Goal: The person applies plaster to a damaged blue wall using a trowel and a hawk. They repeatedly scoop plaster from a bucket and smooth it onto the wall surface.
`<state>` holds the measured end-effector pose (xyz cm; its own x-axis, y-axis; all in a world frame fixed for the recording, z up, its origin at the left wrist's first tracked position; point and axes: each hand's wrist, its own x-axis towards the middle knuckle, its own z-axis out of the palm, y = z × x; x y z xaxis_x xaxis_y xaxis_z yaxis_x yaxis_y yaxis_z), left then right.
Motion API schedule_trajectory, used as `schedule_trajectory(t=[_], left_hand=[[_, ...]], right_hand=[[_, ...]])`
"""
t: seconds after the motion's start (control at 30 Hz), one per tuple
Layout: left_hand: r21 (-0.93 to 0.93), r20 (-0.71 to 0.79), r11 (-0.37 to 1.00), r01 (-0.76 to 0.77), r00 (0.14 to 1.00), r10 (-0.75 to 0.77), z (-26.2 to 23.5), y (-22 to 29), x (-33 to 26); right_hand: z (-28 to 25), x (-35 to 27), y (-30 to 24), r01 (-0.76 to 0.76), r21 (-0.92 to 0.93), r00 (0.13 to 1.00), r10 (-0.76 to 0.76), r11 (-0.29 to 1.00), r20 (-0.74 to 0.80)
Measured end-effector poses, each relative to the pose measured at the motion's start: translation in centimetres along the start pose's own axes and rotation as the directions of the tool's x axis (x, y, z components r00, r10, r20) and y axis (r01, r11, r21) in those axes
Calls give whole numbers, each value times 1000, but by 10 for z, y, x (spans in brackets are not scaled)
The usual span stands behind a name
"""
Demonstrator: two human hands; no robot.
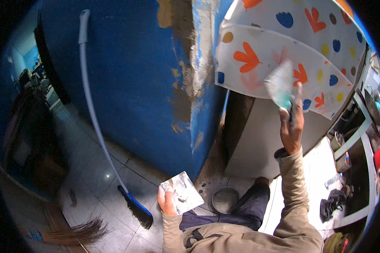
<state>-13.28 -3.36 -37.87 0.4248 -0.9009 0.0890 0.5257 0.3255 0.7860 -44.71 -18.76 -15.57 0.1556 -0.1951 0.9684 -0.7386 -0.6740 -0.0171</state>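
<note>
My right hand (293,130) is raised at the right, closed round the teal handle of a putty knife (279,82). Its broad, whitish blade points up and is slightly blurred, in front of a white cloth (274,46) printed with orange, blue and yellow shapes. Low in the middle, my left hand (168,204) grips a square white plate (185,189) smeared with grey, the thumb lying over its face. Between the hands stands the corner of a blue wall (131,84), where a vertical strip of pale filler (198,63) runs beside brown patches of lost paint.
A long-handled brush (90,97) leans against the blue wall, bristles on the tiled floor (126,215). Near my legs sits a round grey bowl (225,200). A straw broom (76,232) lies lower left. A cluttered shelf frame (370,156) and a black bag (333,204) are at right.
</note>
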Motion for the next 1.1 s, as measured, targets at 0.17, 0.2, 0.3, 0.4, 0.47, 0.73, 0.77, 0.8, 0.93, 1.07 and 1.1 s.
schedule_trajectory(t=[0.17, 0.2, 0.3, 0.4, 0.47, 0.73, 0.77, 0.8, 0.93, 1.07, 1.1], left_hand=[[71, 120, 996, 55, 991, -63, 9, -41, 18], [89, 156, 993, 80, 983, -93, 19, -52, 22], [45, 354, 975, 216, 910, -218, 55, -85, 40], [65, 579, 986, 156, 798, -165, 104, -121, 70], [111, 621, 989, 103, 769, -150, 128, -153, 89], [348, 696, 841, -414, 715, 64, 171, -173, 82], [386, 692, 858, -340, 721, -25, 166, -179, 81], [429, 674, 864, -263, 730, -112, 156, -183, 79], [521, 551, 853, -17, 770, -322, 156, -182, 70], [430, 574, 896, -106, 799, -181, 167, -176, 68], [432, 571, 895, -112, 802, -175, 168, -178, 69]], right_hand=[[-24, -133, 16, -549, 202, 768, 584, 811, -263], [-33, -159, 27, -612, 146, 722, 624, 778, -300], [-52, -220, 74, -774, 154, 512, 750, 614, -420], [-57, -249, 105, -803, 422, 213, 864, 421, -456], [-54, -263, 130, -764, 521, 134, 885, 379, -447], [-24, -244, 138, -826, 451, 155, 905, 339, -397], [-24, -245, 139, -848, 457, 99, 927, 269, -362], [-23, -242, 137, -847, 449, 117, 924, 283, -363], [-27, -245, 131, -860, 428, 130, 931, 277, -342], [-24, -243, 131, -858, 461, 91, 950, 227, -298], [-24, -240, 131, -859, 460, 89, 949, 226, -301]])
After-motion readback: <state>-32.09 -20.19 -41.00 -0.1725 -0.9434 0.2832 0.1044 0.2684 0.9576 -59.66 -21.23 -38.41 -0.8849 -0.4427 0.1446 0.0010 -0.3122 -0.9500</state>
